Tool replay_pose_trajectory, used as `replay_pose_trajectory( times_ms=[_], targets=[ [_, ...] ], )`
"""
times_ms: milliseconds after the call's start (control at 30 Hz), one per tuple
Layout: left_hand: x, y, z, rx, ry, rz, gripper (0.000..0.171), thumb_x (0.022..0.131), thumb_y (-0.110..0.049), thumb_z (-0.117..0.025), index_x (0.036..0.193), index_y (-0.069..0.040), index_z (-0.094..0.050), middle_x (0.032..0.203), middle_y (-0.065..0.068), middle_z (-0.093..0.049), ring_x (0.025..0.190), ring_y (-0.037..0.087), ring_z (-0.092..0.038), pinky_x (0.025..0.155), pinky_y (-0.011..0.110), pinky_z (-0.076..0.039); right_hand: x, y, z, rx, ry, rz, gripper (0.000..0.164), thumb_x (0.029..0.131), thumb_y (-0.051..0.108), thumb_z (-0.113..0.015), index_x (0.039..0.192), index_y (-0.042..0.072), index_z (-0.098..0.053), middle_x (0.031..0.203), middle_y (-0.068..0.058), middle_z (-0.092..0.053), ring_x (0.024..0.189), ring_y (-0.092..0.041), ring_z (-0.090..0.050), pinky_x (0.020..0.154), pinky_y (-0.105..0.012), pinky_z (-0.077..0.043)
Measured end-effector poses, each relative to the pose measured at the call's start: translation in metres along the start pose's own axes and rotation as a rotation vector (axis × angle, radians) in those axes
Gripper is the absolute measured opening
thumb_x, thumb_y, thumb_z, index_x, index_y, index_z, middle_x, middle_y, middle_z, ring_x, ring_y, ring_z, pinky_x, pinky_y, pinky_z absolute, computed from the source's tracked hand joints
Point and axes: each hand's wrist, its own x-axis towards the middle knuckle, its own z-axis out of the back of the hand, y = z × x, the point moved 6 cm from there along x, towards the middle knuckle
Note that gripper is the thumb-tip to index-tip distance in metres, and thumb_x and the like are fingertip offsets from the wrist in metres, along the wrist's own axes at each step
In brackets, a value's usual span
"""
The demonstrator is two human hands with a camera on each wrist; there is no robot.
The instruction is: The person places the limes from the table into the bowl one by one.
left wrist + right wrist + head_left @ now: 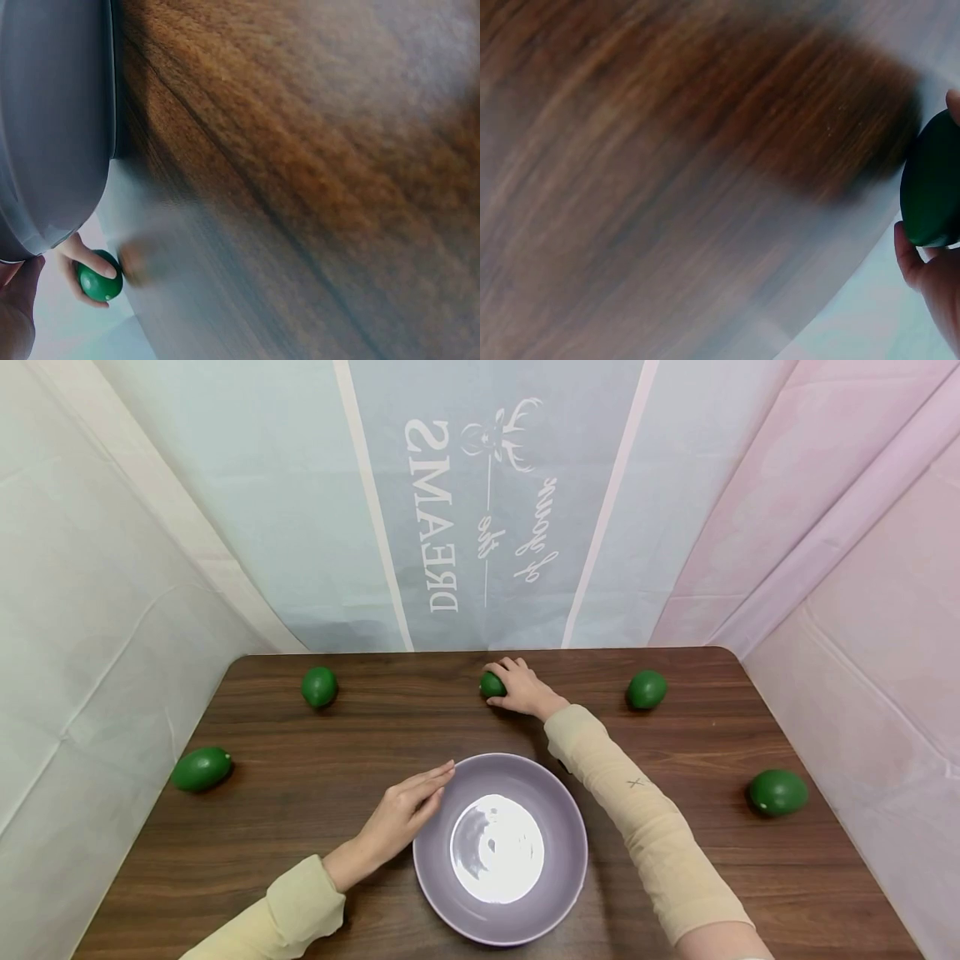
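Near the back edge of the table, my right hand [527,692] curls its fingers and thumb round a green lime [491,685]. That lime [932,180] shows at the right edge of the right wrist view, with fingertips at its two ends. A wide purple bowl [561,852] stands at the front middle, with nothing in it but a bright reflection. Against its left rim lies my left hand [405,810], fingers straight and side by side. The left wrist view has the bowl's outer wall [52,112] and the lime [99,283] in the other hand beyond.
Two more limes lie on the left, one at the back [319,687] and one near the side edge [202,769]. On the right are another at the back [647,690] and one nearer [777,792]. Cloth walls [300,527] enclose the dark wooden table [360,735].
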Motion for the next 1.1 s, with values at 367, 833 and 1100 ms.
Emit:
replay_pose_trajectory(
  times_ms=[367,833,1100],
  targets=[
    [0.001,-0.002,0.001,0.004,-0.01,-0.008,0.03,0.08,0.005,-0.06,0.11,0.006,-0.063,0.117,0.017,-0.06,0.107,0.024,-0.058,0.096,0.014,-0.037,-0.006,-0.008,0.002,0.023,0.025,-0.04,0.06,0.084,0.034,-0.065,0.134,0.012,-0.042,0.129,-0.016,-0.04,0.115,-0.035,-0.034,0.087,-0.054,-0.04],
    [0.001,-0.001,0.001,0.003,-0.003,0.005,0.031,0.081,0.004,-0.06,0.112,0.005,-0.062,0.118,0.015,-0.06,0.108,0.024,-0.058,0.094,0.018,-0.041,-0.016,-0.013,0.015,0.004,0.017,-0.031,0.06,0.083,0.033,-0.066,0.134,0.011,-0.043,0.127,-0.017,-0.041,0.11,-0.036,-0.037,0.084,-0.053,-0.041],
    [0.001,-0.002,0.001,0.001,-0.001,-0.004,0.029,0.083,0.002,-0.059,0.112,0.005,-0.062,0.118,0.016,-0.06,0.108,0.024,-0.058,0.096,0.013,-0.037,-0.022,-0.017,0.019,0.007,0.012,-0.018,0.059,0.083,0.033,-0.065,0.133,0.01,-0.043,0.127,-0.017,-0.041,0.109,-0.036,-0.037,0.084,-0.054,-0.042]
  ],
)
